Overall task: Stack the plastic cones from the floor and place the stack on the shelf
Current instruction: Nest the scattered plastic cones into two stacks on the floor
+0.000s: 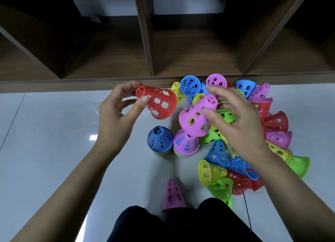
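Note:
My left hand point(117, 112) pinches a red perforated cone point(159, 103) by its narrow tip and holds it on its side above the floor. My right hand point(233, 122) grips a pink cone point(195, 118) near its top, tilted, just over a short stack topped with a pink cone point(185, 143). Beside that stands a second stack topped with a blue cone point(160, 139). A heap of loose cones point(241, 172) in several colours lies on the floor under and to the right of my right hand. The wooden shelf point(150, 42) stands right behind.
A lone pink cone point(173, 196) stands near my knees point(181, 223). The shelf's lower compartments are open and dark, split by upright dividers. Glossy white floor tiles point(54, 132) stretch to the left. A thin black cable point(247, 211) runs along the floor at the lower right.

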